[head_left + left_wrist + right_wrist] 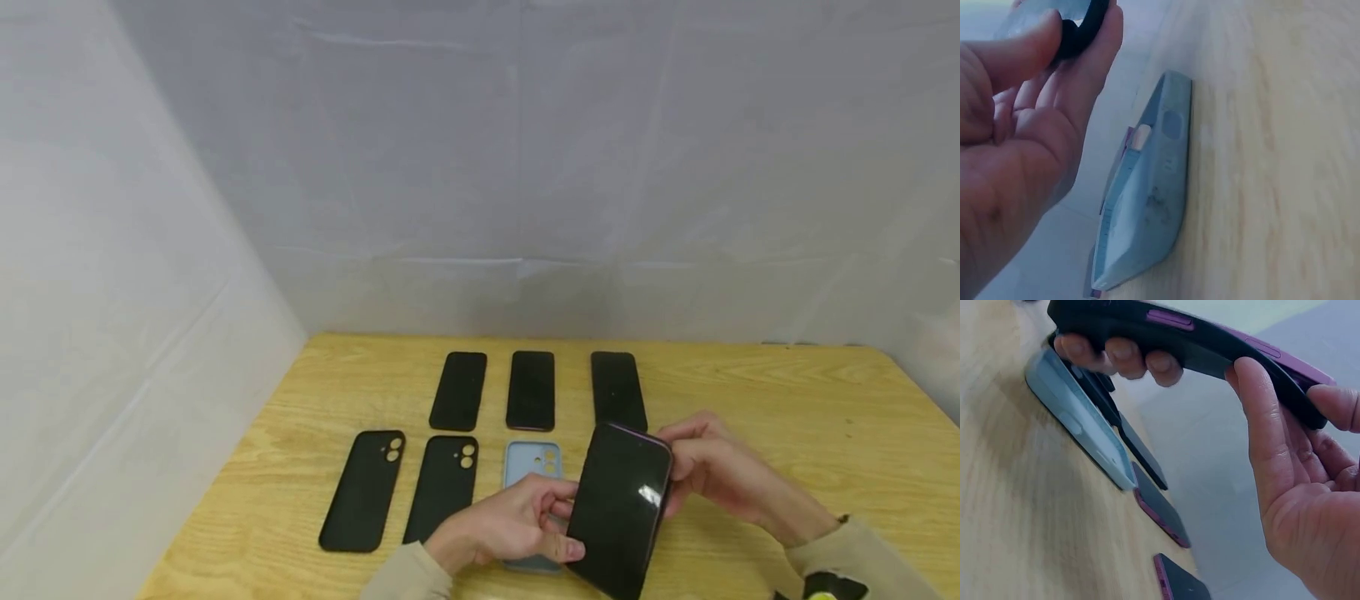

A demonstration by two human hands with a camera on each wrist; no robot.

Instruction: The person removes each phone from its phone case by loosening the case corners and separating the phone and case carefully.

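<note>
Both hands hold a dark-screened phone (621, 504) with a purple edge, tilted above the table's front. My left hand (513, 518) grips its lower left side, thumb on the screen's corner. At the upper right edge, my right hand (723, 477) pinches it. In the right wrist view a black phone case (1116, 328) lies around the phone. At the end by my right thumb, the phone's purple frame (1313, 372) stands out of the case. Below my left hand, partly hidden, lies a light blue phone case (527, 460) with its hollow side up.
Three phones lie screen up in a back row: left (459, 390), middle (531, 390) and right (618, 387). Two black cases, one far left (362, 492) and one beside it (442, 483), lie on the wooden table (750, 392). White sheeting (465, 167) hangs behind.
</note>
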